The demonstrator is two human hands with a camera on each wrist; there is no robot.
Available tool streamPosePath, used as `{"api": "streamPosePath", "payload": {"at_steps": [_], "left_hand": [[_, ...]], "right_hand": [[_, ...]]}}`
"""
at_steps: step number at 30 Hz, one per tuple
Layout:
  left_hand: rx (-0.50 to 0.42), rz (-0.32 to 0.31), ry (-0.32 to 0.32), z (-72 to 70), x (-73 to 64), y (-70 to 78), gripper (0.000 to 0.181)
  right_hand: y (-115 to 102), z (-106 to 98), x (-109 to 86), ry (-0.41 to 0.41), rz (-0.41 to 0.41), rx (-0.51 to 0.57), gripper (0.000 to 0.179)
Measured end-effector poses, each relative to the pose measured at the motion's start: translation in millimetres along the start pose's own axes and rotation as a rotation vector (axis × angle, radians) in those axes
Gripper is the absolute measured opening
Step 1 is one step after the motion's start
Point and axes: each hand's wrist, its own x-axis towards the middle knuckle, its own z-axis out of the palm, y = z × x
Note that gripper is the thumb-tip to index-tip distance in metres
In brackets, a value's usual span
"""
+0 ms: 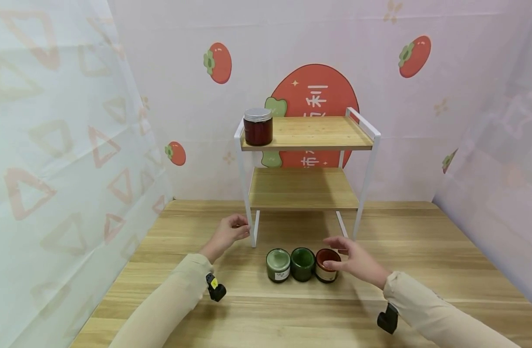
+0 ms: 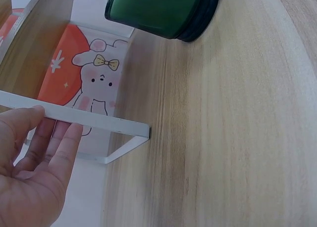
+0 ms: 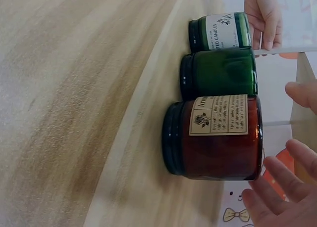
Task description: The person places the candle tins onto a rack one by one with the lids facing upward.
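Note:
Three glass candle jars stand side by side on the table before a two-tier shelf. The pale green jar (image 1: 278,265) is on the left, a dark green jar (image 1: 302,264) in the middle, a reddish-brown jar (image 3: 220,138) on the right. My left hand (image 1: 229,233) pinches the shelf's white front-left leg (image 2: 99,119) between thumb and fingers. Around the reddish-brown jar's rim my right hand (image 1: 355,258) hovers, thumb and fingers spread; in the right wrist view the fingers (image 3: 282,175) appear apart from the glass.
On the top board of the shelf (image 1: 322,130), at its left end, sits a dark red jar (image 1: 258,130) with a silver lid. The lower board (image 1: 302,188) is bare wood. Printed cloth walls (image 1: 161,72) enclose the wooden table (image 1: 257,319) at the back and sides.

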Motion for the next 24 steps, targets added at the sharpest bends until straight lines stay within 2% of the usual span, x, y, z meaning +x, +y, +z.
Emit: {"api": "streamPosePath", "payload": {"at_steps": [11,24], "left_hand": [[0.004,0.001,-0.007,0.4,0.4,-0.9,0.014],[0.005,0.0,-0.02,-1.6,1.4,-2.9,0.02]], "right_hand": [[9,2,-0.7,-0.07,-0.022,-0.021,0.068],[17,7,0.7,-0.073,-0.012,-0.096,0.079]]}}
